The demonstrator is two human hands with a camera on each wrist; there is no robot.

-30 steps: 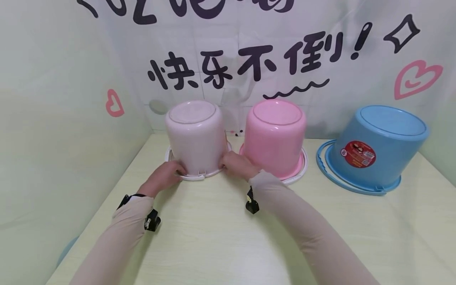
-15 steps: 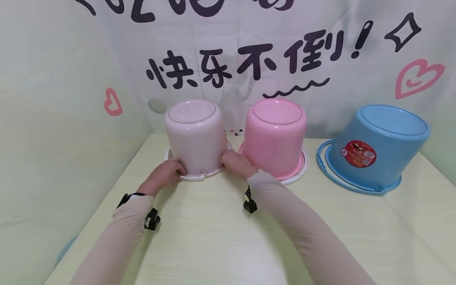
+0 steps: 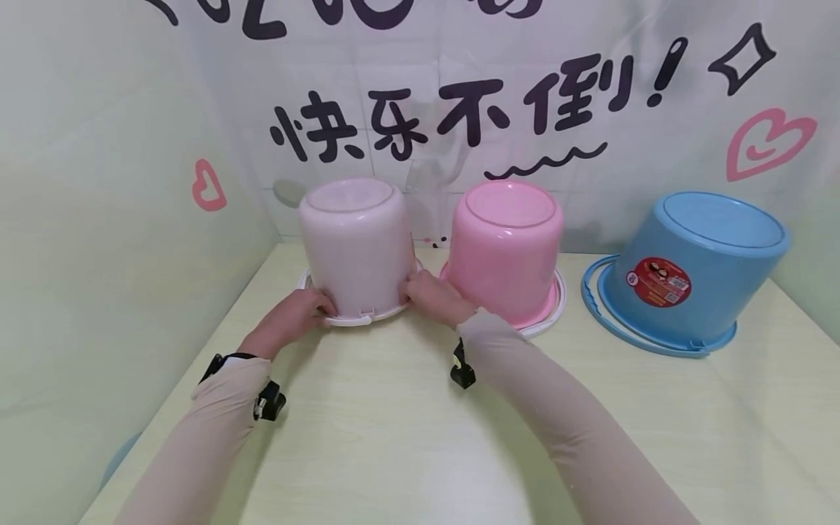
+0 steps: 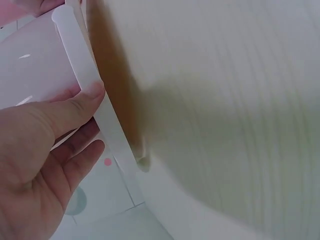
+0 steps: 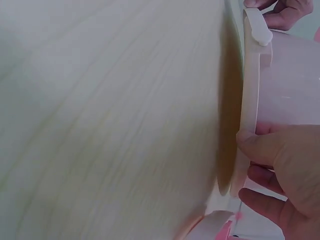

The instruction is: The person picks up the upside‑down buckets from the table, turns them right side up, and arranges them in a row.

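Note:
A pale pink bucket (image 3: 357,255) stands upside down at the back left, between both hands. At its left side my left hand (image 3: 294,317) pinches the rim together with the white handle (image 4: 82,57); the left wrist view shows the thumb over that strip and the fingers behind it. On the other side my right hand (image 3: 438,297) holds the rim (image 5: 250,105), thumb below and fingers against the wall. A dark shadow runs under the rim in both wrist views, with a narrow gap over the table (image 4: 225,100).
Close to the right hand stands an upturned pink bucket (image 3: 505,266) with a white handle. Farther right is an upturned blue bucket (image 3: 702,270) with a red round label (image 3: 663,282). A white printed sheet (image 3: 433,146) hangs behind, and a pale wall (image 3: 131,219) borders the left side.
The pale pink bucket has shifted slightly left and up in the head view, its rim rising off the table. Both hands keep their grip, the left arm moving left with it.

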